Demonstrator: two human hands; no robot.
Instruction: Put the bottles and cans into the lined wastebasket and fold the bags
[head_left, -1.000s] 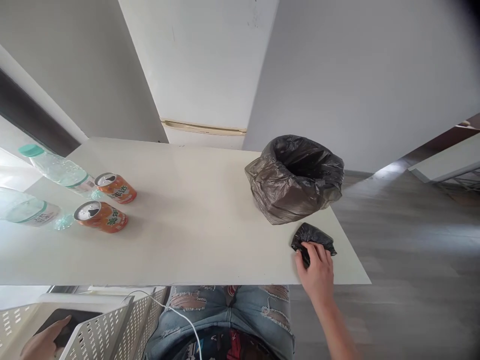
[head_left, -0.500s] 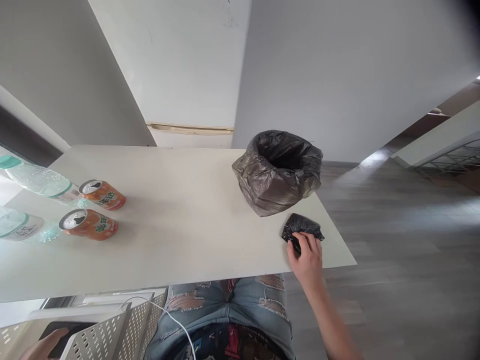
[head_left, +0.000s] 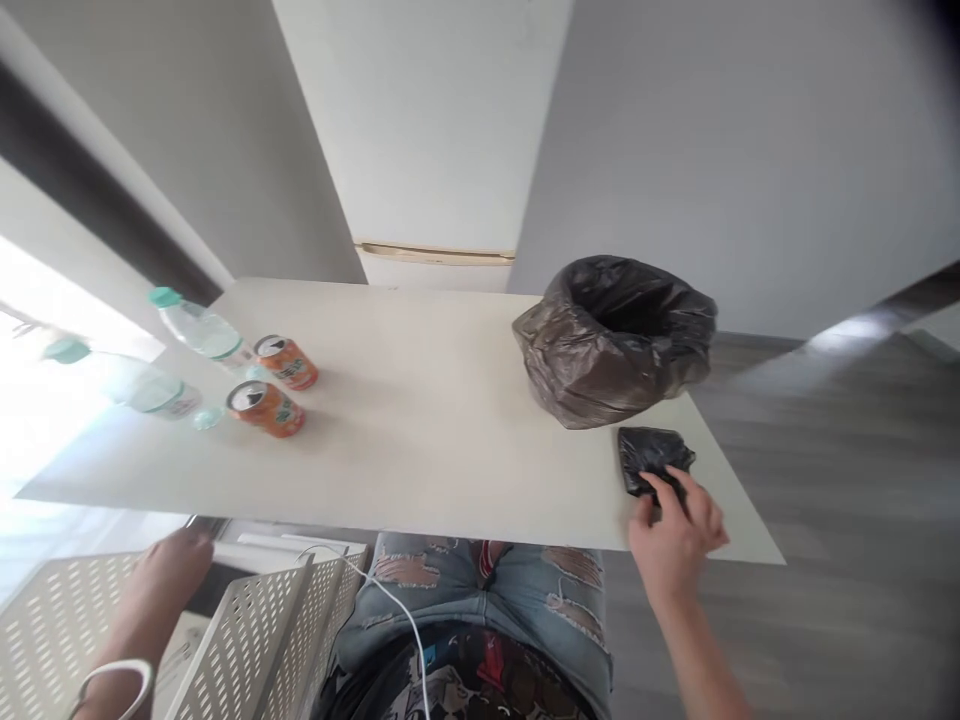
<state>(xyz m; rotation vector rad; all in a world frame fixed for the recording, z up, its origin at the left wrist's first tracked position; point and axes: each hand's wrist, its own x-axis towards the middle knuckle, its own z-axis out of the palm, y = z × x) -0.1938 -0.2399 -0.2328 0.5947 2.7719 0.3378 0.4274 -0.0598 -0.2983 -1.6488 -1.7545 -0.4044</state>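
My right hand (head_left: pixel 675 535) rests at the near right corner of the white table (head_left: pixel 420 450), its fingers curled onto the near edge of a small folded black bag (head_left: pixel 649 452). Just behind that stands a larger black bin bag (head_left: pixel 615 340), open at the top. My left hand (head_left: pixel 169 565) is low at the left, below the table's front edge and beside a white perforated basket (head_left: pixel 255 640). Its fingers are blurred and hidden.
Two orange cans (head_left: pixel 285 363) (head_left: pixel 266 408) lie on their sides at the table's left, next to two clear bottles with green caps (head_left: pixel 199 330) (head_left: pixel 142 388). A white cable (head_left: pixel 390 610) runs over my lap. Grey floor lies to the right.
The view has swung left and tilted. My right hand stays on the folded black bag, which has turned slightly. My left hand has risen from the basket's inside toward the table edge.
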